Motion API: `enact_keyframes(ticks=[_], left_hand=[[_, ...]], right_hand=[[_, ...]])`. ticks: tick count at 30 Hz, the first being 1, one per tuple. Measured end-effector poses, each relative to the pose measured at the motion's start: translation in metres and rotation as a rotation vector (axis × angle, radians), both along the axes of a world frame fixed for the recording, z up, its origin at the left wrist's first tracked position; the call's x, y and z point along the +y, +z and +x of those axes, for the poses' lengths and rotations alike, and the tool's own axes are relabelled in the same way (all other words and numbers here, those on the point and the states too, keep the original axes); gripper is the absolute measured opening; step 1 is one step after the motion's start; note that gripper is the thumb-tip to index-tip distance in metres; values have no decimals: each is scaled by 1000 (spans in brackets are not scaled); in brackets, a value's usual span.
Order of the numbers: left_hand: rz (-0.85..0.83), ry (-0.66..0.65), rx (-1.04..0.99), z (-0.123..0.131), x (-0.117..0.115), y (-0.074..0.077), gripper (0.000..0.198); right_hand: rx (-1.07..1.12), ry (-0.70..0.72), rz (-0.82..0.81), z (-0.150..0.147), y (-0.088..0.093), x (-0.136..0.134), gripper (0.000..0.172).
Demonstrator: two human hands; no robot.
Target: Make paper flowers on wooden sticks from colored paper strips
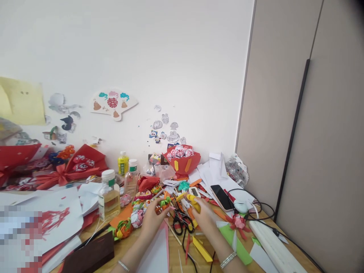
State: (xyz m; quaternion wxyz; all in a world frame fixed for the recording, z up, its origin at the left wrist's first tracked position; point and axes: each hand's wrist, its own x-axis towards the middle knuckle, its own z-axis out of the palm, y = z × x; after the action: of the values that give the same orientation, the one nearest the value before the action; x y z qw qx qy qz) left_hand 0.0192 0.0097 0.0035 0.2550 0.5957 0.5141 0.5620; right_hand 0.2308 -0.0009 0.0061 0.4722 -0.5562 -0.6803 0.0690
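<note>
My right hand (204,215) is closed on a piece of folded yellow paper (193,201) above the cluttered table. Opposite it, my left hand (155,215) is curved, thumb and index finger apart. A green and orange paper flower (165,202) shows beside those fingers; it seems to lie behind them rather than in them. Between my wrists are black-handled scissors (178,226) and a thin wooden stick (173,232). A yellow paper strip (202,249) lies nearer to me, left of my right forearm.
Bottles stand at the left, one with amber liquid (109,201). Behind the hands is a red paper bouquet (184,165). A phone (221,197), black cable (263,204) and white power strip (274,246) lie at the right. A cabinet (321,151) borders the table.
</note>
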Motion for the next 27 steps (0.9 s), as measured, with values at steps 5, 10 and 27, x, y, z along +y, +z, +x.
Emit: enact_keyframes(ticks=[5,10,27], left_hand=[[35,-8,-10,0,4,-5,47],[20,-5,-11,0,2,-3,47],[14,-11,24,3,-2,-3,40]], right_hand=[[363,60,-62,4,0,8,31],[623,88,-76,4,-8,20,40],[782,204,-192,0,-7,13,54]])
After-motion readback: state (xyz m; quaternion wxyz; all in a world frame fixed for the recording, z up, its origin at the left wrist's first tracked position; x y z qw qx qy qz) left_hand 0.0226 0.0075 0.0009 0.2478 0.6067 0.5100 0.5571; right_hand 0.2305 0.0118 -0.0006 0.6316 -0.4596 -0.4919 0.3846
